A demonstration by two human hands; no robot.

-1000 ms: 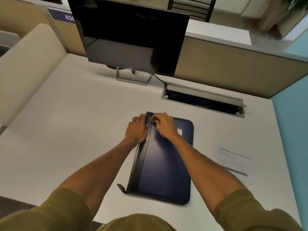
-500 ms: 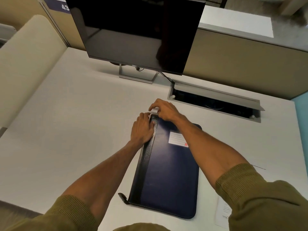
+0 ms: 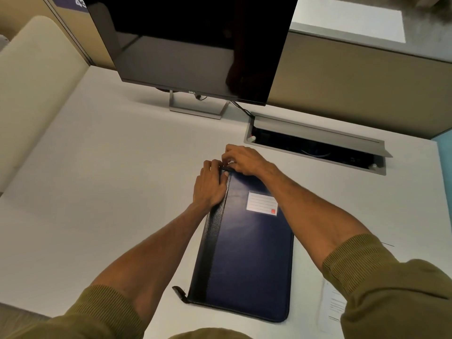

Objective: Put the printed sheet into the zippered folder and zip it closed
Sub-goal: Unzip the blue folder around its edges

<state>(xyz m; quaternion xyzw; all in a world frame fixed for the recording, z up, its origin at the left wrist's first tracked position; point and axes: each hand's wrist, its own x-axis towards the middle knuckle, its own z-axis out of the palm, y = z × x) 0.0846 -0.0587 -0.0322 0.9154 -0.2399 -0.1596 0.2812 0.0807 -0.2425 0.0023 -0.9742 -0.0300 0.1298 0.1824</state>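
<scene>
- One zippered folder [image 3: 247, 253] lies flat, cover down, on the white desk [image 3: 110, 179] directly in front of you, with its long side running away from you.
- Your left hand [image 3: 210, 187] lies palm down on the folder's black spine strip near the far left corner, fingers extended and pressing it.
- Your right hand [image 3: 244, 160] is at the same corner, fingers curled and pinching the folder's edge. Your right forearm crosses the folder's far right part.
- The printed sheet [image 3: 332, 307] lies on the desk just beside the folder's near right corner, outside it.
- Beyond the folder, an open cable hatch [image 3: 315, 145] is set into the desk.
- A dark monitor [image 3: 195, 45] stands on a metal stand [image 3: 195, 106], and a black cable [image 3: 242, 110] runs from it to the hatch.
- A tan partition [image 3: 354, 89] stands behind the desk, and a beige padded panel [image 3: 36, 81] stands at the left.
- The folder cover is navy, smooth and leather-like, with rounded corners; the spine strip is grained.
- A white lined label [image 3: 262, 203] with a red mark sits on the cover.
- A short black tab [image 3: 179, 293] projects at the near left corner.
- The zip pull is hidden under your right fingers.
- Your right sleeve [image 3: 391, 289] covers most of the sheet, and its print is too small to read.
- The monitor's top is cut off.
</scene>
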